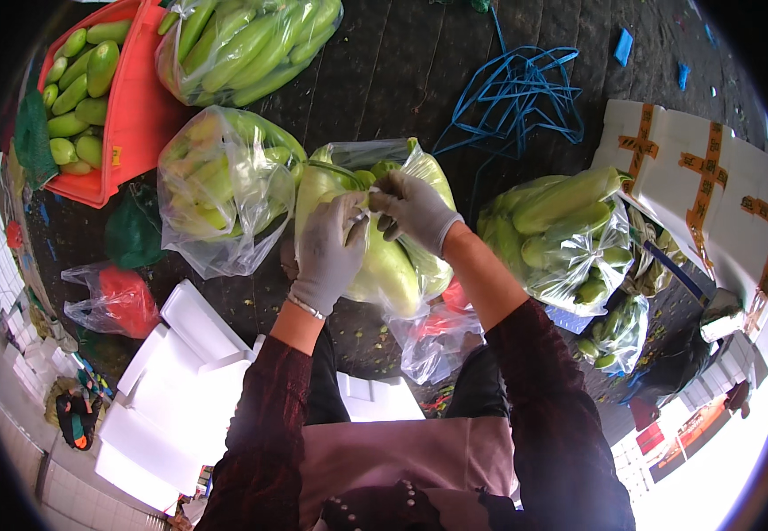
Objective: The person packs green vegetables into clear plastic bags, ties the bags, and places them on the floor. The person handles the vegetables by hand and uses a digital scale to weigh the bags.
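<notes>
Both my hands wear pale grey work gloves and meet above a clear plastic bag (433,255) of pale green gourds (384,265). The fingertips of my left hand (334,245) are pinched near the bag's top, on something small that I cannot make out. Close beside it on the right, my right hand (413,209) has its thumb and fingers bent around a small whitish bit, perhaps a piece of the bag. To the left stands another clear bag (228,192) of green vegetables. Further right lies a clear bag (556,232) of long green gourds.
A red crate (125,113) of small green gourds and a full bag (251,50) stand at upper left. Blue strapping (523,93) lies tangled on the dark floor. White foam boxes (682,179) with brown tape are at right, more white foam (178,378) at lower left.
</notes>
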Available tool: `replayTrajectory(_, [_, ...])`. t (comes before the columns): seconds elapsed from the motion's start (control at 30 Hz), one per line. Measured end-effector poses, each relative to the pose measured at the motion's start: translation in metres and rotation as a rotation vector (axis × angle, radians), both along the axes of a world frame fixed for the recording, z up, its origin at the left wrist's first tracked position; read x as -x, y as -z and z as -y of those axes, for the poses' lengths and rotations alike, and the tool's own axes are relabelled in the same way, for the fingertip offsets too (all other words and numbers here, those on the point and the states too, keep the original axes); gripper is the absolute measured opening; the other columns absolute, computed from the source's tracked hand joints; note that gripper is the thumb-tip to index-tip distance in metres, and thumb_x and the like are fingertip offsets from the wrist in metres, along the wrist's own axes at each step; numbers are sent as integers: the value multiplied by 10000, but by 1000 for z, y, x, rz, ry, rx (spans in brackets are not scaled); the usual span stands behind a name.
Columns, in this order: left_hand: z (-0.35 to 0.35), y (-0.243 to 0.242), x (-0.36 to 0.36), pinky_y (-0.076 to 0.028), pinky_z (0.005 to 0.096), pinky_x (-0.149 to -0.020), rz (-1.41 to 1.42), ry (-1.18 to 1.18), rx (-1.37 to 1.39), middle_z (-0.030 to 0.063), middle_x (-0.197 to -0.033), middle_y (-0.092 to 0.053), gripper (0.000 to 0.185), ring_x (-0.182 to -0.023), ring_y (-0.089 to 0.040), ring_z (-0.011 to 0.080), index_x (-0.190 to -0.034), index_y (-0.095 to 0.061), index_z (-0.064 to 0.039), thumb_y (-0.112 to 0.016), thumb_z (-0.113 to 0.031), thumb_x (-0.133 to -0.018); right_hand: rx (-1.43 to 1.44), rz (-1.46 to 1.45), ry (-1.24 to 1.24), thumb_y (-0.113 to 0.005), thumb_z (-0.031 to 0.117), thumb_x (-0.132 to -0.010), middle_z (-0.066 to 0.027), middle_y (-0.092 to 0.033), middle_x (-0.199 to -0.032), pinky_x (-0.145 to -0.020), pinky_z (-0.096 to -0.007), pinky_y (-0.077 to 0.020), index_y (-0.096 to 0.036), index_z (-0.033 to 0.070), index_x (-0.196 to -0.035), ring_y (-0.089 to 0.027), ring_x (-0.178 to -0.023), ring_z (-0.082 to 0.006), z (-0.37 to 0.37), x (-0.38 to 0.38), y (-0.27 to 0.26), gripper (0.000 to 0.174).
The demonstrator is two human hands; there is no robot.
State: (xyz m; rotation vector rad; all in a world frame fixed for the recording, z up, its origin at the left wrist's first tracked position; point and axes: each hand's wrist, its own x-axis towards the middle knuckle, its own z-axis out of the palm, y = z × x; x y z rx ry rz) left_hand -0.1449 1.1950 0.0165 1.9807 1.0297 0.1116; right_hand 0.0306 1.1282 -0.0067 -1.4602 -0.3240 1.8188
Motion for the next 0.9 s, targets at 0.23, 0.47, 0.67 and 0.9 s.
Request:
replayTrajectory(0.23, [7, 3, 4, -554, 370, -809, 36, -53, -33, 123, -1043, -714, 366, -911, -709, 267, -1194, -643, -56, -719, -3, -840, -85, 297, -129, -667, 41, -920, -113, -659, -906, -683, -322, -534, -605, -14, -1054, -663, -745, -172, 9, 18, 0, 156])
replayTrajectory(0.47, [1, 8, 5, -527, 423, -752, 43, 276, -374, 103, -930, -701, 383, -844, -674, 305, -1163, -621, -87, -704, -22, -795, -244, 794, -129, -671, 66, -877, -182, -660, -975, -795, -398, -530, -660, 35, -1067, -657, -870, -354, 14, 40, -2, 193])
replayTrajectory(0.67, [-12, 7, 6, -509, 425, -749, 193, 407, -363, 89, -879, -665, 347, -817, -655, 298, -1186, -577, -78, -634, -56, -844, -398, 896, -232, -667, 108, -883, -162, -652, -1095, -863, -451, -518, -670, 76, -1068, -641, -987, -397, 15, 44, -3, 188])
replayTrajectory(0.9, [-9, -13, 17, -546, 373, -774, 376, 120, -104, 110, -1006, -689, 344, -869, -688, 253, -1192, -619, -22, -625, 57, -857, -386, 810, -159, -655, 152, -929, -150, -650, -986, -808, -444, -518, -709, 92, -1040, -650, -913, -378, 16, 41, 0, 138])
